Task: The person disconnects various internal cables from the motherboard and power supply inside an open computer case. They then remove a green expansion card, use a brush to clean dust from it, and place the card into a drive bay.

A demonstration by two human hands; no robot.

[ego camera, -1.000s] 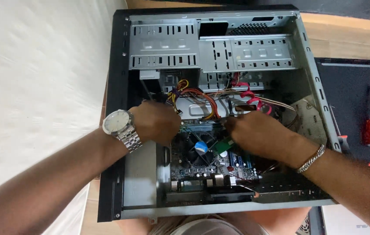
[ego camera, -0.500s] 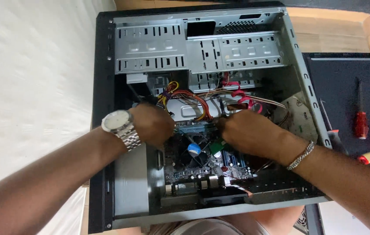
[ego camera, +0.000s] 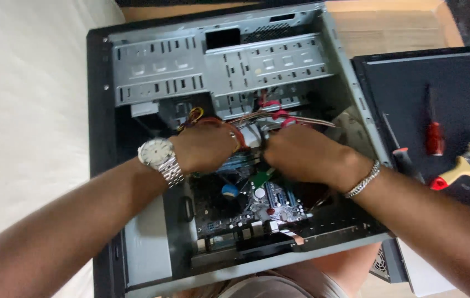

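What the fingers of either hand hold cannot be told; the left hand [ego camera: 204,146] and the right hand [ego camera: 301,152] meet knuckle to knuckle deep in the middle of the open computer case [ego camera: 97,99], both curled downward with their fingertips hidden under the hands themselves and among the cable bundle [ego camera: 257,118] of red, orange and yellow wires just beyond them; whether they are clenched on a wire, a connector or a part of the board is not visible; the left wrist carries a metal watch [ego camera: 157,154], the right a chain bracelet [ego camera: 363,179]; inside the case, the motherboard [ego camera: 251,201] lies near the hands, partly covered by them, and the grey drive cage [ego camera: 218,66] fills the far side; the near edge of the case is cut off at the bottom of the view; right of the case on the counter, a dark side panel [ego camera: 456,94] bears a red screwdriver [ego camera: 432,132] and a paintbrush [ego camera: 467,165], its bristles running out at the right edge.
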